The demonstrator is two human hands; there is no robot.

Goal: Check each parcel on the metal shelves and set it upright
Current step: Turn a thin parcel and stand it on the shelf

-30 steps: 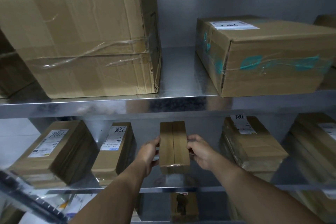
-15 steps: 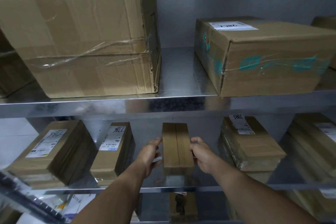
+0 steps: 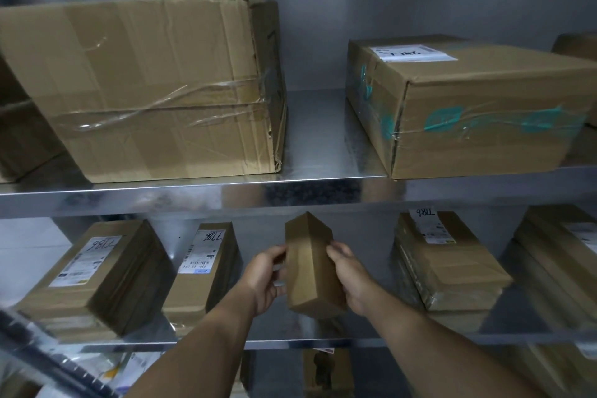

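A small brown parcel (image 3: 311,263) is held above the middle of the lower metal shelf (image 3: 323,340), rolled so that one long edge points up. My left hand (image 3: 265,278) grips its left side and my right hand (image 3: 350,278) grips its right side. On the same shelf lie labelled parcels marked 786: one at far left (image 3: 93,278), one just left of my hands (image 3: 202,271), one to the right (image 3: 447,265).
The upper shelf (image 3: 316,182) carries a large dented carton (image 3: 155,87) on the left and a carton with teal tape (image 3: 478,110) on the right, with bare metal between them. More parcels (image 3: 565,255) sit at the far right. A lower shelf holds further packets (image 3: 326,371).
The small parcel lay flat between my hands with its taped seam facing up; both hands have now lifted it and rolled it onto an edge.
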